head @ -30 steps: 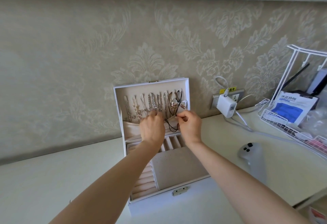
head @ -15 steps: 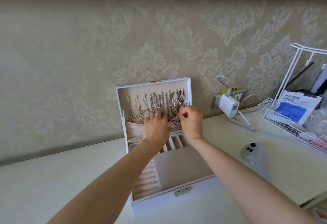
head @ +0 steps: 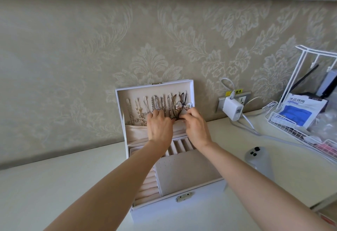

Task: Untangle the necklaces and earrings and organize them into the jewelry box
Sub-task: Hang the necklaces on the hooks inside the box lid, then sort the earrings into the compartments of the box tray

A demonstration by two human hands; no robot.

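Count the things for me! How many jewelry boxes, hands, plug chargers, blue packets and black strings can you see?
Jewelry box: 1
Hands: 2, the left hand and the right hand
White plug charger: 1
Blue-and-white packet: 1
Black cord, pinched by the right hand: 1
Total: 6

Left hand (head: pixel 160 127) covering lower ends of necklaces (head: pixel 160 105) at lid's six o'clock — pendants not showing. Fingertips of right hand (head: pixel 196 126) hiding grip on black cord (head: pixel 179 116). Wire rack (head: pixel 313 106) running off frame at three o'clock.
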